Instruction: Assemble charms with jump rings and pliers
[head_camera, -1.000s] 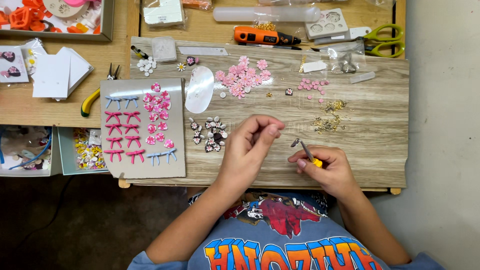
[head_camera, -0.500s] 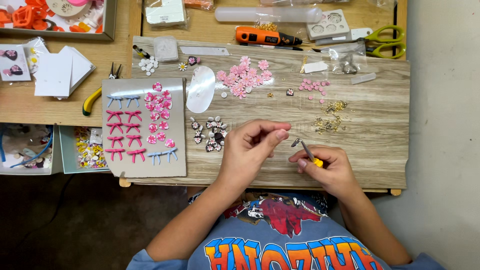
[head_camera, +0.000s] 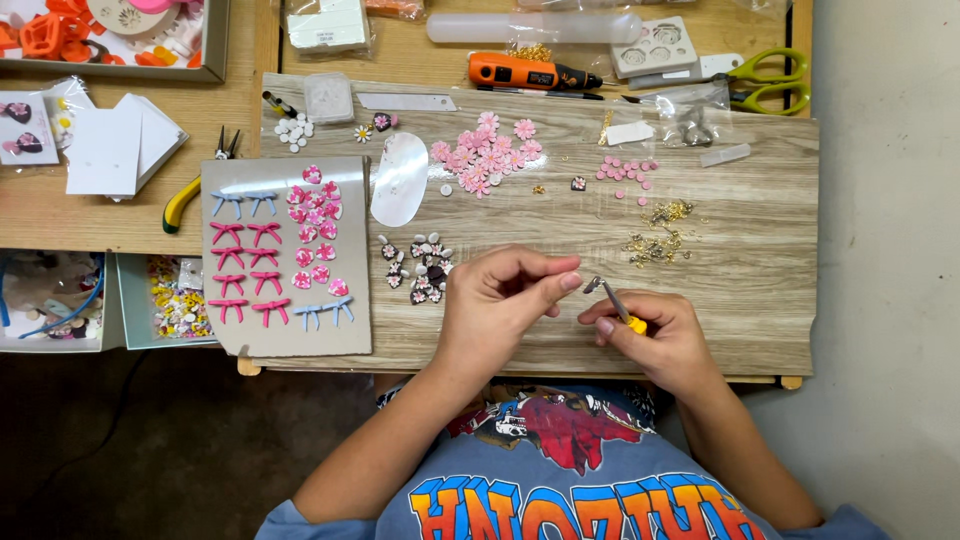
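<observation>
Left hand: left hand (head_camera: 497, 300) rests on the light wood-grain work board (head_camera: 760, 300), thumb and fingertips (head_camera: 568, 283) pinched shut on something too small to identify.
Right hand: right hand (head_camera: 655, 330) is closed around small yellow-handled metal pliers (head_camera: 617, 303); the tool tip points to 11 o'clock, just beside the left fingertips.
Small charms: cluster of small dark and white charms (head_camera: 420, 268) lies at 10 o'clock from the left hand, near it.
Grey card: grey cardboard sheet (head_camera: 285, 320) at 9 o'clock carries rows of pink and blue clay bows (head_camera: 245, 265) and pink round pieces (head_camera: 315, 235).
Pink flowers: pile of pink clay flowers (head_camera: 485, 155) lies at 12 o'clock, well apart from the hands.
Gold findings: loose gold chain pieces (head_camera: 660, 235) lie at 1 o'clock from the right hand.
Far edge: orange rotary tool (head_camera: 520, 72) and green-handled scissors (head_camera: 765, 80) lie along the board's far edge.
</observation>
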